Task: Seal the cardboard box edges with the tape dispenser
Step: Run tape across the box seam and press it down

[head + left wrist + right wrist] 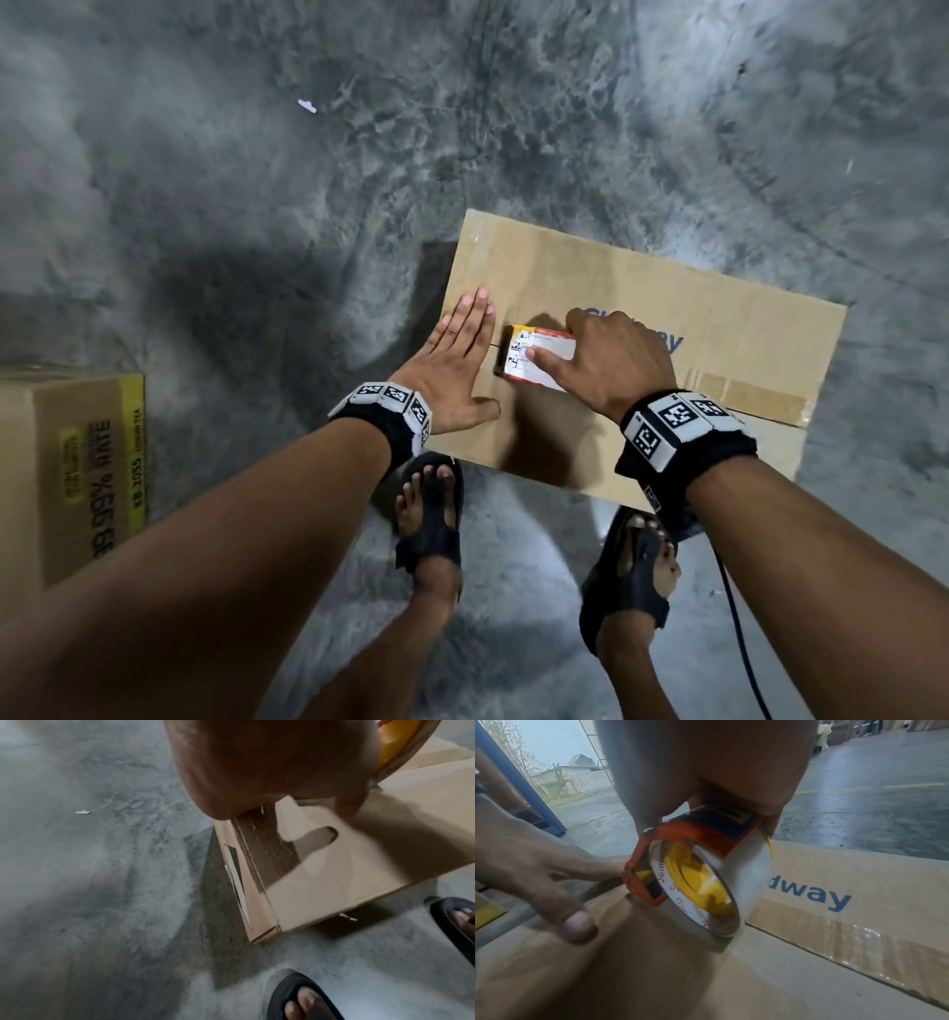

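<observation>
A brown cardboard box (pixel 667 288) lies on the concrete floor, its top flaps meeting in a centre seam. My right hand (pixel 606 354) grips an orange tape dispenser (pixel 539 354) that carries a clear tape roll (pixel 744 870) on a yellow core. The roll stands on the seam near the box's left end. My left hand (pixel 457 360) lies flat, fingers straight, pressing the top at the box's left edge, just left of the dispenser. A strip of clear tape (pixel 859 949) covers the seam to the right. In the left wrist view the box side (pixel 334 882) shows a hand-hole.
A second cardboard box (pixel 72 473) with yellow print stands at the left. My two feet in black sandals (pixel 431 514) stand close to the box's near side. A black cable (pixel 739 642) hangs by my right arm. Open grey concrete floor (pixel 257 180) lies beyond the box.
</observation>
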